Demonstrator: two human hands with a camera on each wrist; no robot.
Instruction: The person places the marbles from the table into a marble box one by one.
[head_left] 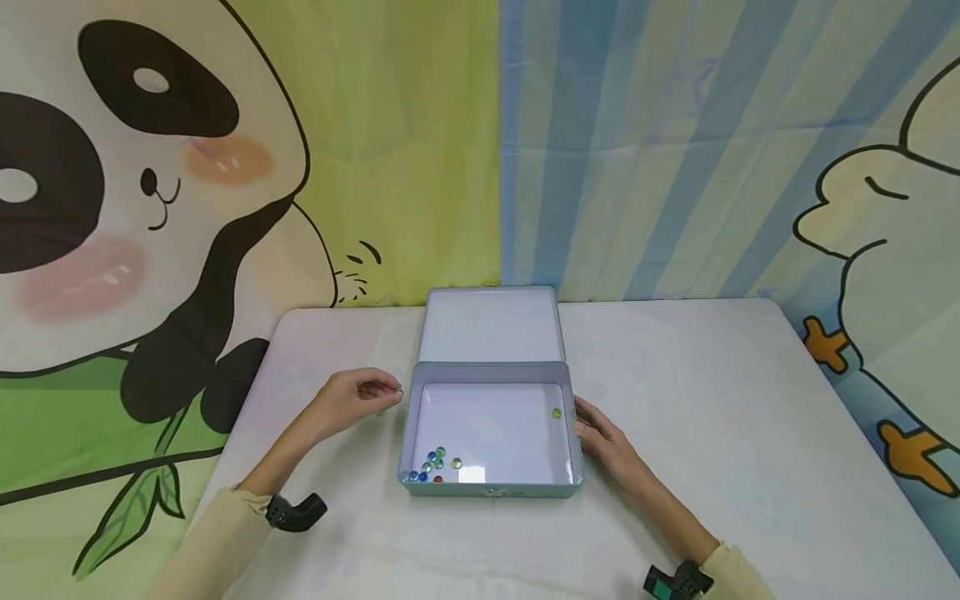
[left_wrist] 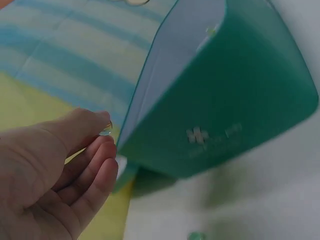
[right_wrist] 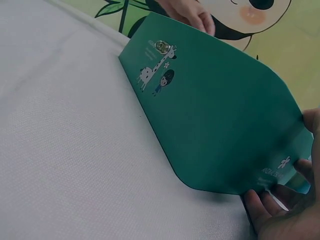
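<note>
An open tin box (head_left: pixel 491 490), green outside and pale inside, stands on the table with its lid (head_left: pixel 491 325) folded back. Several glass marbles (head_left: pixel 439 452) lie in its front left corner; a yellow-green marble (head_left: pixel 557 413) lies near the right wall. Just left of the box, my left hand (head_left: pixel 358 392) pinches a small clear marble (left_wrist: pixel 105 132) between thumb and fingertip, other fingers loosely curled. Against the box's right side, my right hand (head_left: pixel 609 442) holds the wall, with one digit at the rim and fingers (right_wrist: pixel 257 207) at the bottom edge.
A greenish marble (left_wrist: pixel 196 235) lies on the white tablecloth (head_left: pixel 697 400) outside the box, on its left. Behind the table hangs a printed curtain (head_left: pixel 405 150) with a panda and stripes. Each wrist wears a black camera (head_left: pixel 296 512).
</note>
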